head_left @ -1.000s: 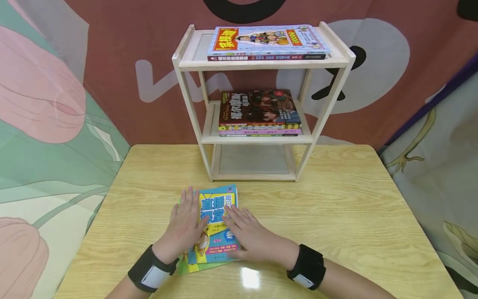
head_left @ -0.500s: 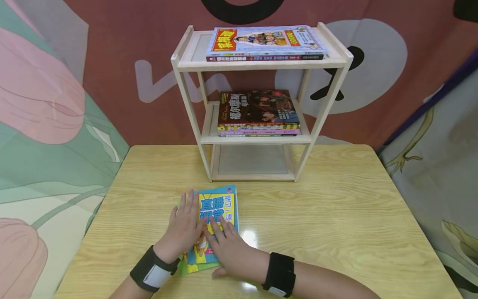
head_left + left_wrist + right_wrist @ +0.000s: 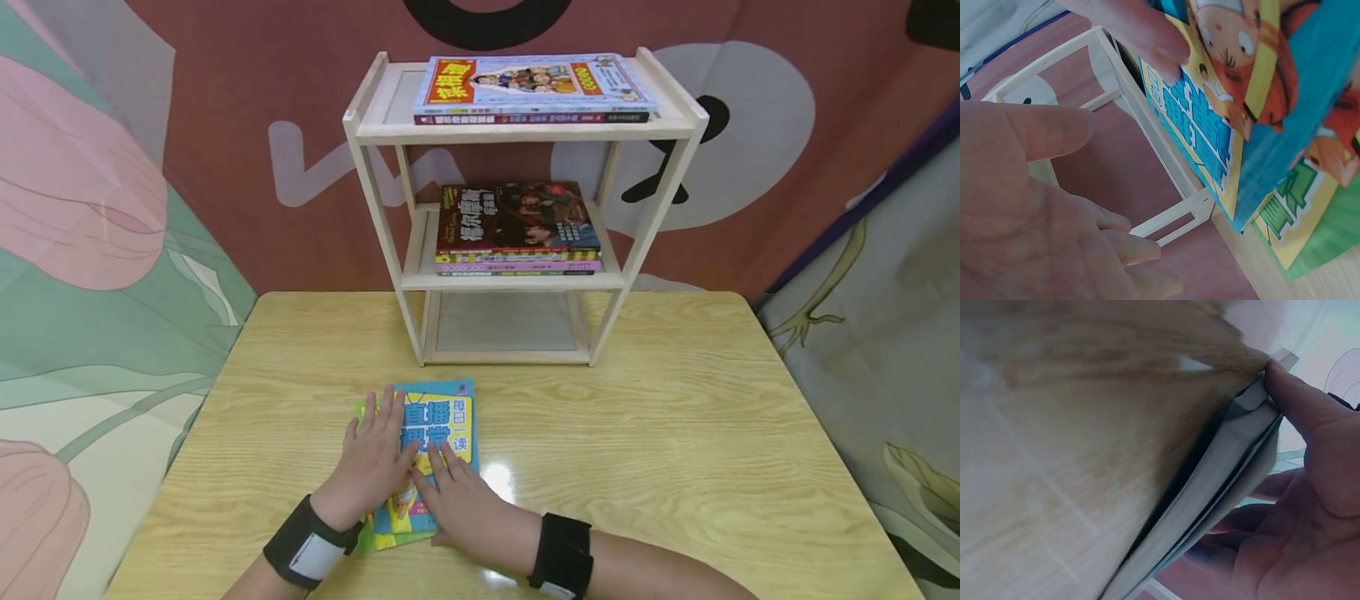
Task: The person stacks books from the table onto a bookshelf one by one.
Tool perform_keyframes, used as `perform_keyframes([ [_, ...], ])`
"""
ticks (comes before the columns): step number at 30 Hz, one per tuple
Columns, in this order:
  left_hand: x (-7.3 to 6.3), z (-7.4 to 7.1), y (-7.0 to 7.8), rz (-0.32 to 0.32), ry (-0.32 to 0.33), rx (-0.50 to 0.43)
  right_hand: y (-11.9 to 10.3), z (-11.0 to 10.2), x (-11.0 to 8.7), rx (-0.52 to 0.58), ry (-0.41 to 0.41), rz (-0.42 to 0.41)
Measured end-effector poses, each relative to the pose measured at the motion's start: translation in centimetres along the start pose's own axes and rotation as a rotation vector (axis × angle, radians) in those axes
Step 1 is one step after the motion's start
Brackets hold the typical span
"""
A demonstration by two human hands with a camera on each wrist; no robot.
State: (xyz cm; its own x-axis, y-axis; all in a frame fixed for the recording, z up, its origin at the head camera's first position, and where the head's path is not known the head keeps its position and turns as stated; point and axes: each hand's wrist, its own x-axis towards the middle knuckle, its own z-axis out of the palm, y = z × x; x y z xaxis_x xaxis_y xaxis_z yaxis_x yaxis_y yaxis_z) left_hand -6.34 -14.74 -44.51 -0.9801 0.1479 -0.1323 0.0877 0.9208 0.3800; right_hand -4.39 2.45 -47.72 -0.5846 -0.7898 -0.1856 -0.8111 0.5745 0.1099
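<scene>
A blue-and-yellow children's book [image 3: 456, 429] with a cartoon cover lies over a green book [image 3: 401, 540] on the table. In the left wrist view the blue cover [image 3: 1300, 81] and the green one [image 3: 1310, 228] overlap, slightly offset. My left hand [image 3: 369, 467] lies over the left side of the books, fingers stretched toward the shelf and thumb out over the title. My right hand [image 3: 472, 512] holds the near right corner of the books. Its fingers spread over the cover, and its thumb [image 3: 1294, 394] presses the corner by the page edges [image 3: 1210, 475].
A white wooden shelf [image 3: 513, 283] stands at the back of the table [image 3: 675, 433]. Books lie stacked on its top board, a comic [image 3: 536, 83] uppermost, and on its middle board, under a dark-covered book [image 3: 517, 217]. A printed curtain [image 3: 300, 242] hangs behind.
My right hand has slid left and toward me over the cover, and its thumb has come in to the near corner. The books have shifted very slightly; my left hand stays over them.
</scene>
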Motion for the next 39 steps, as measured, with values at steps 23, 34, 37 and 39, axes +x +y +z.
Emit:
perform_keyframes([
  [23,-0.2,-0.5,-0.4,0.054,0.058,-0.041,0.9,-1.3,-3.4,0.156,-0.071,-0.013],
  [34,-0.4,-0.5,-0.5,0.099,0.003,-0.002,2.6,-2.9,-4.2,0.197,0.135,0.035],
  [37,-0.5,-0.4,-0.5,0.109,-0.02,0.018,3.0,-2.8,-4.3,0.2,0.196,0.03],
  [39,-0.5,-0.3,-0.5,0.114,-0.018,0.019,3.4,-2.8,-4.4,0.201,0.228,0.021],
])
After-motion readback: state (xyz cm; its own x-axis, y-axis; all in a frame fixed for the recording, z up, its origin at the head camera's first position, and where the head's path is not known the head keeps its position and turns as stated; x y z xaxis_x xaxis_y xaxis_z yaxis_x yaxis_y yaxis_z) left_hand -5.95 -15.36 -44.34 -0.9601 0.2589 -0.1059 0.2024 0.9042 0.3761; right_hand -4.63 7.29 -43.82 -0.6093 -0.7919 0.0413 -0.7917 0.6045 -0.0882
